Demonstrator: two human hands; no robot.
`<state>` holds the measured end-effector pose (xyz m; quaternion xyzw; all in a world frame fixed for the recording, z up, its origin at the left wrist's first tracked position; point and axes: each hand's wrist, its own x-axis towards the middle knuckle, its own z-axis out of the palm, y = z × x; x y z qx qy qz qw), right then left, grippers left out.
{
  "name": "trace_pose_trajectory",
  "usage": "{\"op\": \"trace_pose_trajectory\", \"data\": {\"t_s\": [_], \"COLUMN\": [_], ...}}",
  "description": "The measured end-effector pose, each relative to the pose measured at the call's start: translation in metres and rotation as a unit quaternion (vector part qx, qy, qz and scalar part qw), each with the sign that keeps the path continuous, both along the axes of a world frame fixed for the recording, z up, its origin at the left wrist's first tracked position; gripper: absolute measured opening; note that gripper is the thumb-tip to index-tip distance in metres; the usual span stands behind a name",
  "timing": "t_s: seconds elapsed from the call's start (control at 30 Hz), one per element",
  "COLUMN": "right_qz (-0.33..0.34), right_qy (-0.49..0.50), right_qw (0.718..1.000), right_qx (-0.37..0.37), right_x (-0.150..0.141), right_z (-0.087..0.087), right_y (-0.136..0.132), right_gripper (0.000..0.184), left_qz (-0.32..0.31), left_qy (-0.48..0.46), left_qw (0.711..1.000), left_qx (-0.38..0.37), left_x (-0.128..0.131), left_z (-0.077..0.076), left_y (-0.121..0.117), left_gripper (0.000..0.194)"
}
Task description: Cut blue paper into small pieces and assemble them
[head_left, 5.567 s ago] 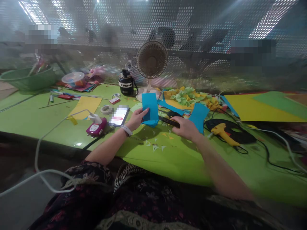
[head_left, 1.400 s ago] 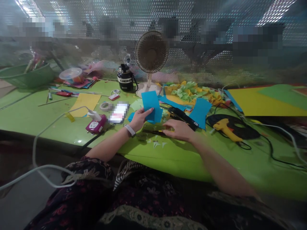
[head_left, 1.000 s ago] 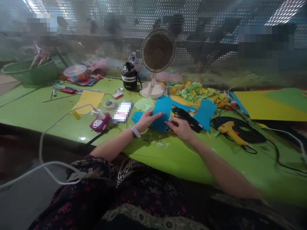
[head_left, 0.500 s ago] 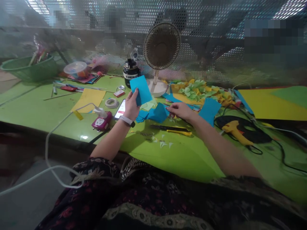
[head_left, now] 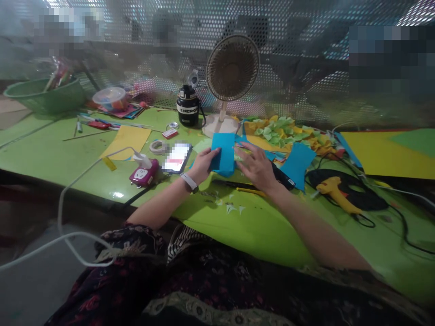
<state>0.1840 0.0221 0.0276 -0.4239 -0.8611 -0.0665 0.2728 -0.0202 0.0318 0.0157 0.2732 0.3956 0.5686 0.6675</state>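
Observation:
My left hand (head_left: 203, 165) grips a blue paper piece (head_left: 224, 147) by its left side, thumb on top, above the middle of the table. My right hand (head_left: 254, 165) is beside the paper's right edge with its fingers apart; whether the fingertips touch the edge I cannot tell. Beneath the hands lies a long dark tool with a yellow part (head_left: 249, 191), partly hidden by my right hand. A black object with a small label (head_left: 285, 176) shows beside my right wrist. Small pale paper scraps (head_left: 231, 208) lie nearer my body.
A phone (head_left: 176, 158), tape roll (head_left: 158, 147) and purple socket adapter (head_left: 144, 174) are on the left. Behind stand a fan (head_left: 233, 68) and black bottle (head_left: 188, 108). To the right lie blue paper (head_left: 298, 165), yellow and green paper pieces (head_left: 278, 129) and a yellow glue gun (head_left: 336, 192).
My left hand has brought the blue paper down and to the right. My right hand has opened its pinched fingers and now is near the paper's edge.

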Motion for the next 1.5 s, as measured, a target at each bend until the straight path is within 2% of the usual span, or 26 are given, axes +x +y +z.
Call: {"op": "trace_pose_trajectory", "data": {"t_s": [0.13, 0.27, 0.33, 0.4, 0.47, 0.57, 0.63, 0.73, 0.8, 0.97, 1.2, 1.5], "right_qz": [0.084, 0.183, 0.204, 0.179, 0.117, 0.029, 0.003, 0.001, 0.000, -0.004, -0.005, -0.008], "right_qy": [-0.018, 0.028, 0.065, 0.122, 0.196, 0.297, 0.346, 0.390, 0.399, 0.400, 0.389, 0.374], "right_qw": [0.996, 0.983, 0.977, 0.976, 0.973, 0.954, 0.936, 0.912, 0.903, 0.900, 0.899, 0.907], "right_qx": [0.013, 0.022, 0.018, 0.006, -0.010, -0.032, -0.060, -0.130, -0.157, -0.172, -0.200, -0.192], "right_x": [0.009, 0.016, 0.015, 0.011, 0.006, 0.002, 0.002, 0.004, 0.004, 0.002, 0.001, 0.002], "right_z": [-0.009, -0.020, -0.023, -0.024, -0.025, -0.026, -0.027, -0.027, -0.026, -0.022, -0.015, -0.013], "right_y": [-0.010, -0.015, -0.021, -0.028, -0.033, -0.035, -0.034, -0.033, -0.034, -0.038, -0.040, -0.042], "right_gripper": [0.032, 0.028, 0.025, 0.019, 0.014, 0.019, 0.025, 0.031, 0.034, 0.036, 0.037, 0.032], "left_qz": [-0.046, -0.060, -0.078, -0.098, -0.117, -0.126, -0.132, -0.155, -0.167, -0.180, -0.189, -0.179], "left_qy": [0.002, -0.014, -0.025, -0.024, -0.017, -0.015, -0.027, -0.028, -0.006, 0.018, 0.025, 0.029], "left_qw": [0.999, 0.998, 0.997, 0.995, 0.993, 0.992, 0.991, 0.988, 0.985, 0.979, 0.976, 0.978], "left_qx": [-0.024, -0.025, -0.005, 0.019, 0.028, -0.006, -0.022, 0.004, 0.040, 0.099, 0.102, 0.102], "left_x": [0.009, 0.009, 0.008, 0.008, 0.011, 0.016, 0.019, 0.021, 0.022, 0.023, 0.023, 0.024], "left_z": [-0.004, -0.001, -0.001, -0.002, -0.004, -0.005, -0.004, -0.003, -0.004, -0.010, -0.016, -0.020], "left_y": [-0.011, -0.015, -0.015, -0.015, -0.017, -0.021, -0.025, -0.032, -0.036, -0.038, -0.035, -0.033], "left_gripper": [0.017, 0.019, 0.020, 0.021, 0.023, 0.028, 0.036, 0.048, 0.047, 0.038, 0.037, 0.037]}}
